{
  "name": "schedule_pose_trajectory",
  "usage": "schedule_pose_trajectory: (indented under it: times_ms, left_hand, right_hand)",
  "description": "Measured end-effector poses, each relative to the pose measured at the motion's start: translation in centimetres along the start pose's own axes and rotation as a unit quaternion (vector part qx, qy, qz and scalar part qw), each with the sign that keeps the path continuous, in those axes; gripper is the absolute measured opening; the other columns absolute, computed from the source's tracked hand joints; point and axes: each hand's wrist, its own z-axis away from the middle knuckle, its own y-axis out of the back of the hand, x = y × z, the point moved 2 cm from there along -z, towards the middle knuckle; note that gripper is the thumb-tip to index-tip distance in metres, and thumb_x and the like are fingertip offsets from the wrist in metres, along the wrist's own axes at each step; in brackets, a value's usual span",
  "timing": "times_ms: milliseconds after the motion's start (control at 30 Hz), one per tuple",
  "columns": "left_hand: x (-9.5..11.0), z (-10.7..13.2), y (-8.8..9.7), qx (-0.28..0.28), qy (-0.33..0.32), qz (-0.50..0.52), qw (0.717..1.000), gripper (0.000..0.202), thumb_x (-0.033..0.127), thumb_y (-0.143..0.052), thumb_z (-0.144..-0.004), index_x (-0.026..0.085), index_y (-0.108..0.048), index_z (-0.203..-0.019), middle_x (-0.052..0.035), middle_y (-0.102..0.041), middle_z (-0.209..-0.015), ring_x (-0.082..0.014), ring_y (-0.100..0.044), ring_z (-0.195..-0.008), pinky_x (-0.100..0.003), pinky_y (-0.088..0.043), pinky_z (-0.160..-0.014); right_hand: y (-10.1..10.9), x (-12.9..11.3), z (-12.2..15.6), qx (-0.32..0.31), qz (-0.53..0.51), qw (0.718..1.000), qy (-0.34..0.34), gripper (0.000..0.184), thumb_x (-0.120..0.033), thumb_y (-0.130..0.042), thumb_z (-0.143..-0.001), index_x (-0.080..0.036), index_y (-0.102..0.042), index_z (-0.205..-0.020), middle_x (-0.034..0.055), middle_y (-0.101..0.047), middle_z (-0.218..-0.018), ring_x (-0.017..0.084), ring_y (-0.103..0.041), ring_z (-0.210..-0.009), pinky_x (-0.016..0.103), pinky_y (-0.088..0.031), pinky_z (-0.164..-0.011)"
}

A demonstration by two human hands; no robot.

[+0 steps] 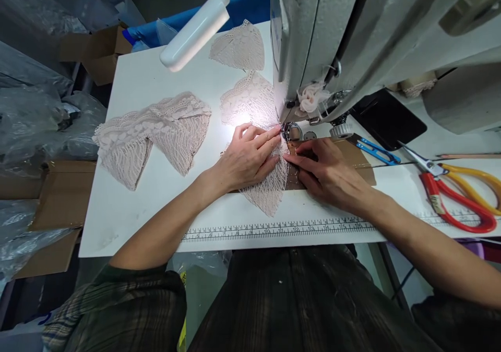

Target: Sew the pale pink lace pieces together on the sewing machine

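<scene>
Head view, and the big grey sewing machine (352, 39) fills the upper right, standing on a white worktop (129, 211) that runs wide to the left. Off the worktop's far left corner sits an open cardboard box (97, 49); what's inside it can't be made out. A loose heap of pale lace (156, 133) lies well to the left with bare worktop all round it, and a white lamp (195, 31) hangs above. At the right edge lie red-and-yellow scissors (462, 190), with blue snips (378, 153) nearer the machine. Dead centre is the lace piece (270, 190), spread flat and running under the presser foot (288, 131). The left hand (248, 156) lies spread flat on it, fingers straight and close together, tips right beside the foot. The right hand (329, 172) is flat too, fingers stretched out, pressing the lace's right edge onto a brown card (358, 159). Neither hand grips anything. A printed ruler strip (274, 230) lines the near edge, just below both wrists.
</scene>
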Motion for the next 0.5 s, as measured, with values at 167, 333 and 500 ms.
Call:
schedule_pose_trajectory:
  times_ms: [167,333,500]
  left_hand:
    - [-0.03,-0.05,0.04,-0.008,0.001,0.012,1.000,0.041,0.034,-0.043,-0.105,0.016,-0.057,-0.139,-0.0142,-0.056,-0.154,-0.0330,-0.059,-0.120,-0.057,-0.042,-0.105]
    - [-0.25,0.08,-0.37,0.014,0.000,0.035,0.999,0.041,0.034,-0.043,-0.104,0.016,-0.057,-0.139,-0.0135,-0.058,-0.152,-0.0323,-0.059,-0.120,-0.056,-0.042,-0.104]
    - [-0.29,0.12,-0.73,0.029,-0.002,0.046,0.999,0.040,0.033,-0.043,-0.104,0.016,-0.059,-0.137,-0.0123,-0.059,-0.152,-0.0322,-0.058,-0.119,-0.055,-0.042,-0.102]
  right_hand:
    - [0.06,-0.10,-0.09,-0.007,-0.006,1.000,-0.007,0.035,-0.015,-0.054,-0.093,-0.020,-0.072,-0.122,0.0140,-0.063,-0.115,0.028,-0.057,-0.109,0.047,-0.054,-0.095]
    - [0.14,-0.11,-0.09,0.002,-0.009,1.000,-0.005,0.034,-0.016,-0.054,-0.094,-0.020,-0.073,-0.122,0.0140,-0.064,-0.114,0.028,-0.058,-0.109,0.046,-0.056,-0.094]
    - [-0.05,0.01,0.07,0.006,-0.001,1.000,-0.016,0.034,-0.018,-0.055,-0.095,-0.021,-0.074,-0.122,0.0135,-0.064,-0.114,0.028,-0.058,-0.110,0.046,-0.057,-0.094]
